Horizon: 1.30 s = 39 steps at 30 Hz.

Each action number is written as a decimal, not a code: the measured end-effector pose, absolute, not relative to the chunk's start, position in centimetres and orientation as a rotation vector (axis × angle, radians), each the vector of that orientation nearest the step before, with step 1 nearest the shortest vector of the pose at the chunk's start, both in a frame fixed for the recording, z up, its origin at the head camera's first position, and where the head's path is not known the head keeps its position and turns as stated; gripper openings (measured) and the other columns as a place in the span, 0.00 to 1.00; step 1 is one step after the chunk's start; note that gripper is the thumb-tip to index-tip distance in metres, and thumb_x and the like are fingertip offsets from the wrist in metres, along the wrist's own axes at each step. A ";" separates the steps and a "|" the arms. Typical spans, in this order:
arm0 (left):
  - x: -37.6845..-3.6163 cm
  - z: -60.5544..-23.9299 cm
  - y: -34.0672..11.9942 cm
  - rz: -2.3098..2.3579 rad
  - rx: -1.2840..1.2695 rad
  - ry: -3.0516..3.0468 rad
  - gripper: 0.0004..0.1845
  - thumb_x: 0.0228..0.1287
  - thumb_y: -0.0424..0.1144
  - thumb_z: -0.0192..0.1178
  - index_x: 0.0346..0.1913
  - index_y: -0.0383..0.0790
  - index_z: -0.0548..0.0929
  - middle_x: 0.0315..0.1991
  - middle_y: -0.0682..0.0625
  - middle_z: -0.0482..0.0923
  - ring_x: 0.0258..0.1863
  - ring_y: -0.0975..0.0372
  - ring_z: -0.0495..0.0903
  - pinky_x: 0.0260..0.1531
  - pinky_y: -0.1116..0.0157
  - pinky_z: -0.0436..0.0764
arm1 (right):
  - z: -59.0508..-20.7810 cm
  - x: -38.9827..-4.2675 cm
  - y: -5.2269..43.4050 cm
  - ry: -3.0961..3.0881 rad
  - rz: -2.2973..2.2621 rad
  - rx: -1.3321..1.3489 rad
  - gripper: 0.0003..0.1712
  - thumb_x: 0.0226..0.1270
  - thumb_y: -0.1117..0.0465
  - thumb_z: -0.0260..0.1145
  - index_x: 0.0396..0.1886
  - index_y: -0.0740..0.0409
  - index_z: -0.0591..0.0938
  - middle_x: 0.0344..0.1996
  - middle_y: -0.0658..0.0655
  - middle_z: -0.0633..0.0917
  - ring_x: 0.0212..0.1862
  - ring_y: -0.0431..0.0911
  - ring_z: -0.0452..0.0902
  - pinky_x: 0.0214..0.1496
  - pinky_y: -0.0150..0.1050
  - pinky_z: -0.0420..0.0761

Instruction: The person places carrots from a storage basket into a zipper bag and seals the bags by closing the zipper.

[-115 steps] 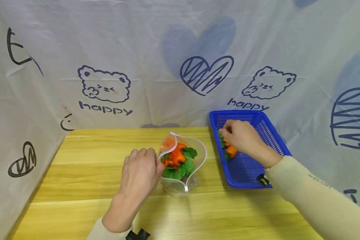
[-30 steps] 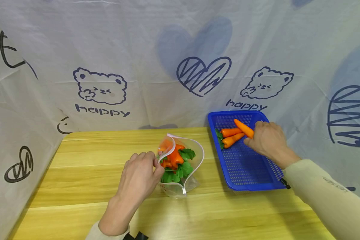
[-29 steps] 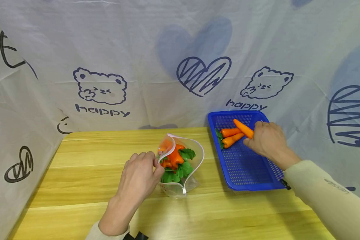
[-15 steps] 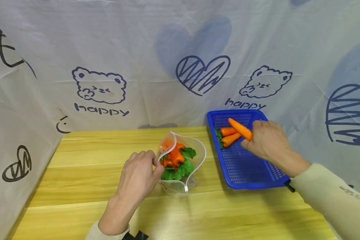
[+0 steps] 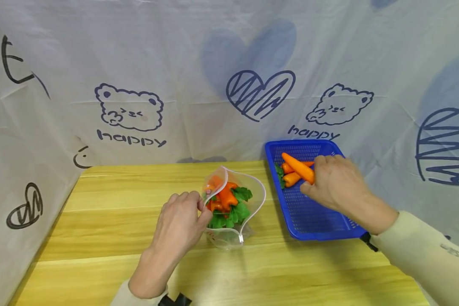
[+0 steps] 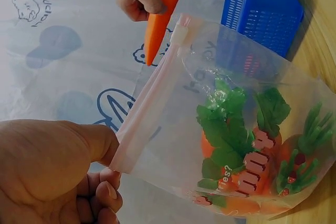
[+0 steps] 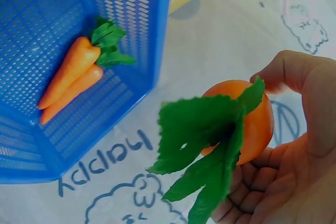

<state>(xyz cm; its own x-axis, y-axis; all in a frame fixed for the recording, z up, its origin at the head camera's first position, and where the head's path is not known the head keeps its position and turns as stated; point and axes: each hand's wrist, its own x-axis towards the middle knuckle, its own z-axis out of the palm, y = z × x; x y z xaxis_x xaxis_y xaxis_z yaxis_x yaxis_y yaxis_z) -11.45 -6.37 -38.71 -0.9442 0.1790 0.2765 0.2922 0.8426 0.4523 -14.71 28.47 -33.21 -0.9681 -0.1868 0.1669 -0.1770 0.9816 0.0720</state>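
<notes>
1. Right hand is wrapped around a carrot at its leafy end, held just above the blue basket, orange tip pointing up and to the left.
2. Left hand pinches the near lip of the zip bag, propping its mouth open on the table. Bag already has carrots in it.
3. Key bit: the bag lies left of the carrot, close by, so the tip already aims roughly toward the opening.
4. 2 more carrots lie in the basket's far corner.
</notes>
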 end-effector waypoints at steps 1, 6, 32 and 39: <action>-11.5 -38.7 -6.3 -0.741 -0.364 -2.798 0.05 0.59 0.34 0.62 0.27 0.42 0.78 0.22 0.52 0.73 0.26 0.56 0.68 0.30 0.62 0.68 | -33.1 -14.6 28.2 -2.954 -0.084 0.278 0.24 0.57 0.45 0.71 0.29 0.61 0.74 0.23 0.57 0.75 0.28 0.54 0.70 0.30 0.47 0.69; -11.5 -38.7 -6.3 -0.745 -0.367 -2.789 0.05 0.59 0.34 0.61 0.27 0.42 0.78 0.22 0.52 0.73 0.25 0.56 0.68 0.28 0.62 0.67 | -32.5 -13.9 27.0 -2.986 -0.046 0.302 0.22 0.58 0.46 0.70 0.30 0.60 0.75 0.22 0.55 0.75 0.28 0.53 0.71 0.34 0.48 0.72; -11.8 -38.3 -5.0 -0.753 -0.410 -2.765 0.08 0.62 0.35 0.59 0.25 0.42 0.74 0.21 0.51 0.69 0.25 0.54 0.68 0.29 0.61 0.68 | -32.6 -17.1 15.0 -3.435 0.427 0.437 0.20 0.59 0.46 0.69 0.15 0.49 0.75 0.14 0.46 0.75 0.18 0.43 0.72 0.21 0.36 0.68; -11.7 -38.5 -4.7 -0.731 -0.451 -2.706 0.07 0.64 0.35 0.60 0.28 0.40 0.76 0.21 0.51 0.70 0.24 0.55 0.68 0.26 0.62 0.68 | -36.0 -18.7 12.4 -3.299 0.662 0.505 0.22 0.67 0.43 0.70 0.58 0.41 0.86 0.35 0.49 0.87 0.32 0.46 0.80 0.36 0.40 0.79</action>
